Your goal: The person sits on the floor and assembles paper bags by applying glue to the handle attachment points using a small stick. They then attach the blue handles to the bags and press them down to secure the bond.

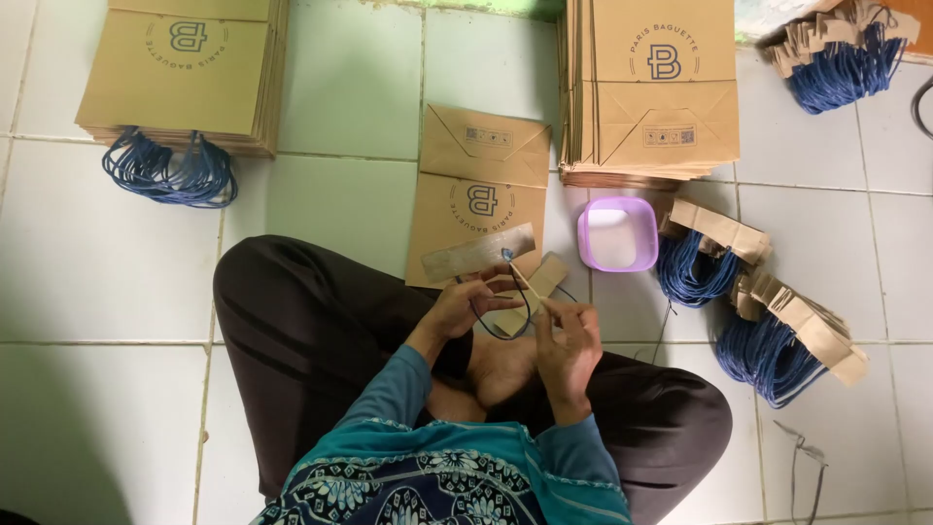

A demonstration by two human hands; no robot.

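Sitting cross-legged on the white tiled floor (117,292), the person worked over their lap with both hands. The left hand (465,303) had its fingers closed on a small brown card strip (533,289) and the loop of blue cord (505,326) hanging from it, while the right hand (569,345) pinched the near end of the same strip between thumb and fingertips. The strip was held just above a flat brown paper bag (478,190) that lay on the floor in front of the knees, with a second strip (478,251) resting across the bag's lower part. Just to the right of the bag sat a small lilac square tub (618,233), open at the top. Beyond the tub lay bundles of blue cord handles with card strips (753,292), piled loosely on the tiles. A tall stack of bags (651,92) stood behind the tub, and another stack with cords already attached (185,78) lay at the far left. A further bundle of handles (841,53) sat in the top right corner
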